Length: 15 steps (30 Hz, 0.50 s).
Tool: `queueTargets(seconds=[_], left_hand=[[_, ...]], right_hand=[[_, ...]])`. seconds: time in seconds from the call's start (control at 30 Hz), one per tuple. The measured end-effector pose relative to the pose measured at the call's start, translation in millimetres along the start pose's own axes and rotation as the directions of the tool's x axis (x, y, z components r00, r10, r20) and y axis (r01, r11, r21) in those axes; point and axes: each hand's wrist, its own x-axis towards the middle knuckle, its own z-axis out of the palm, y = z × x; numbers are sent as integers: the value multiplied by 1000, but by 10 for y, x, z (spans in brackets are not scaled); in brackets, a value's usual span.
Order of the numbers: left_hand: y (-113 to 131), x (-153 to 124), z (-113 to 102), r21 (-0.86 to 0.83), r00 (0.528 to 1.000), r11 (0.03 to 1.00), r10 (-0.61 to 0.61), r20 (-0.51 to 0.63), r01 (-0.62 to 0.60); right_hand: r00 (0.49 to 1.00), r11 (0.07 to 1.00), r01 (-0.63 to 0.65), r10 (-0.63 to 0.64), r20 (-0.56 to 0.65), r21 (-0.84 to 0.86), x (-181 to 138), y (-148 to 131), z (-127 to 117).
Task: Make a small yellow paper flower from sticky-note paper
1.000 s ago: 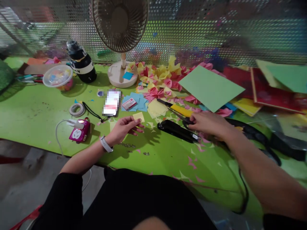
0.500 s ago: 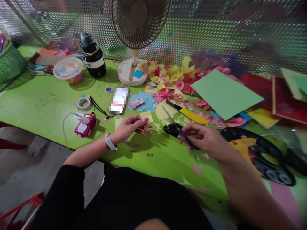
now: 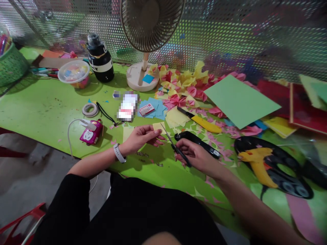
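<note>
Yellow paper square [image 3: 158,127] sits at centre frame, pinched between thumb and fingers of the left hand [image 3: 140,138] and held just above the green table [image 3: 43,109], one edge turned toward the scissors [image 3: 174,147]. Right hand [image 3: 196,157] is closed around the scissor handles; blades point up-left, tips at the paper's right edge — likely so the free edge meets the blades. Just behind the right hand lies a black stapler [image 3: 198,143]. Folded pink and yellow paper pieces [image 3: 178,86] are heaped upper centre by the fan [image 3: 146,37] — apart from the scattered offcuts.
</note>
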Motion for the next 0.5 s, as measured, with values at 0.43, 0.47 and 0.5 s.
queueTargets(seconds=[0.43,0.47,0.5], left_hand=[[-27,-14,9,34,1000,999,-12,8,12],[-27,-15,10,27,1000,1000,-6,0,6],[-25,-15,12,23,1000,1000,-2,-9,3]], right_hand=[[999,1000,13,-13,-34,-14,-22,22,-20],[999,1000,12,-12,-30,-17,-24,23,-22],[1000,1000,10,-11,-26,-20,-26,25,-23]])
